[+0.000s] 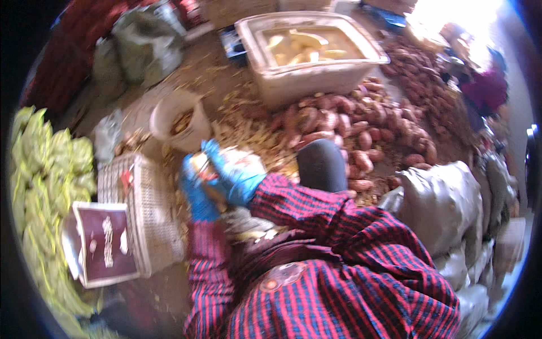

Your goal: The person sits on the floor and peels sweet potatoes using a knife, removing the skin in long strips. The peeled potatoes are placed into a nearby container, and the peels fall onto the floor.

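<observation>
Both hands wear blue gloves and meet in front of my lap, left of my knee. My left hand (196,190) is closed around a pale, partly peeled root vegetable (198,162), probably a sweet potato. Against it lies my right hand (233,178), with something red between the fingers, perhaps a peeler handle (207,174); blur hides its shape. Peelings (237,127) cover the ground beyond the hands. Many red-skinned sweet potatoes (326,120) lie in a heap beyond my knee. Peeled pieces float in water in a white plastic tub (309,80) behind them.
A white bucket (180,123) with scraps stands just beyond my hands. To the left are a plastic crate (159,220), a printed carton (108,243) and leafy green vegetables (51,169). Filled sacks (440,207) stand at right, another sack (148,46) at upper left. More sweet potatoes (423,80) spread at upper right.
</observation>
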`<action>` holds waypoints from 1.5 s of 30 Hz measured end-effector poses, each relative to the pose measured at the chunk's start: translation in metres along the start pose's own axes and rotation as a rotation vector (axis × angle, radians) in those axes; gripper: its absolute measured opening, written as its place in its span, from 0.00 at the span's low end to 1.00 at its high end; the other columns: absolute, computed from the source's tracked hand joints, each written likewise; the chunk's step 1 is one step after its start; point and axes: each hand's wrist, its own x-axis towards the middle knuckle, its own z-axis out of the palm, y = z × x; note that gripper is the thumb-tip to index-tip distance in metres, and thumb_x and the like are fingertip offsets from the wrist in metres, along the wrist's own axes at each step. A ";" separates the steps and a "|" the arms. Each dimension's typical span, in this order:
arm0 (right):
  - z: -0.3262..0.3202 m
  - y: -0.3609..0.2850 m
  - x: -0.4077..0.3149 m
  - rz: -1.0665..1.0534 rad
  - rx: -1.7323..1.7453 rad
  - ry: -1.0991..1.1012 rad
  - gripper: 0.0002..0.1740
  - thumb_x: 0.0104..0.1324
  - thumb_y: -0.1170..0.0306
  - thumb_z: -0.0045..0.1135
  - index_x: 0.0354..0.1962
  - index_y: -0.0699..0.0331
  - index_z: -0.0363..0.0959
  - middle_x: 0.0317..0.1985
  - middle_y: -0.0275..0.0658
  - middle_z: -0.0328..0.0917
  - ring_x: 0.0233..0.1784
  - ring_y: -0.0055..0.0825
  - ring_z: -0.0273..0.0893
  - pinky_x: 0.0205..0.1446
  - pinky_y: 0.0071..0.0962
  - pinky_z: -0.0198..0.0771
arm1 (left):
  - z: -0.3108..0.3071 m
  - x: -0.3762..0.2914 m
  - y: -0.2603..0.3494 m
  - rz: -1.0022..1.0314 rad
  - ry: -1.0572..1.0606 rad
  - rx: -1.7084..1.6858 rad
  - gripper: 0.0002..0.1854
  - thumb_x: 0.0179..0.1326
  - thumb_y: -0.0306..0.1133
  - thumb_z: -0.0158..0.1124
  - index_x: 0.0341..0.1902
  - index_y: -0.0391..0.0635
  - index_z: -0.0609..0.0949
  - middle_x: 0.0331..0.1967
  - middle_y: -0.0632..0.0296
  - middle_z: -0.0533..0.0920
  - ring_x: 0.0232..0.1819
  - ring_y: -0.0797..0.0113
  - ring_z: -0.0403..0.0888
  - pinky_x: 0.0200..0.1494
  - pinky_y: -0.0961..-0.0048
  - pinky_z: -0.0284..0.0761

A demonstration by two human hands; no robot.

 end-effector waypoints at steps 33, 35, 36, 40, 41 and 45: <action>0.011 0.003 0.002 -0.131 -0.136 -0.271 0.35 0.67 0.52 0.45 0.66 0.57 0.50 0.37 0.56 0.78 0.35 0.55 0.77 0.36 0.47 0.72 | -0.007 -0.010 -0.008 0.042 0.298 -0.041 0.26 0.62 0.56 0.58 0.42 0.41 0.81 0.34 0.65 0.81 0.36 0.72 0.77 0.41 0.75 0.75; -0.001 0.011 -0.055 0.114 -0.129 -0.552 0.38 0.68 0.50 0.43 0.69 0.51 0.42 0.36 0.56 0.79 0.27 0.53 0.78 0.29 0.47 0.73 | -0.012 -0.007 -0.007 -0.082 0.451 -0.112 0.32 0.58 0.62 0.57 0.44 0.40 0.78 0.35 0.59 0.81 0.33 0.66 0.80 0.37 0.71 0.79; -0.009 0.014 -0.084 0.137 -0.220 -0.638 0.38 0.68 0.49 0.42 0.70 0.51 0.41 0.36 0.56 0.79 0.26 0.52 0.78 0.27 0.47 0.72 | -0.013 -0.006 -0.006 -0.056 0.400 -0.140 0.33 0.58 0.63 0.57 0.45 0.39 0.77 0.35 0.58 0.81 0.34 0.64 0.81 0.37 0.69 0.80; -0.033 0.015 -0.104 0.124 -0.106 -0.555 0.35 0.68 0.49 0.42 0.68 0.52 0.51 0.37 0.54 0.79 0.25 0.50 0.77 0.28 0.47 0.71 | -0.014 -0.010 0.000 -0.147 0.197 -0.195 0.31 0.61 0.61 0.55 0.47 0.40 0.76 0.38 0.57 0.81 0.37 0.64 0.81 0.41 0.69 0.79; -0.029 0.012 -0.080 0.123 -0.099 -0.488 0.33 0.68 0.49 0.42 0.67 0.53 0.53 0.38 0.53 0.79 0.29 0.50 0.78 0.31 0.46 0.72 | -0.011 -0.013 -0.002 -0.126 0.146 -0.209 0.30 0.62 0.59 0.55 0.48 0.40 0.76 0.39 0.57 0.81 0.37 0.65 0.81 0.42 0.69 0.79; 0.004 0.001 0.012 -0.141 -0.141 -0.155 0.31 0.68 0.51 0.42 0.64 0.58 0.56 0.36 0.51 0.78 0.37 0.49 0.77 0.40 0.44 0.72 | -0.008 -0.016 -0.012 0.120 0.175 0.221 0.25 0.67 0.53 0.50 0.49 0.42 0.78 0.43 0.64 0.80 0.43 0.73 0.76 0.48 0.73 0.73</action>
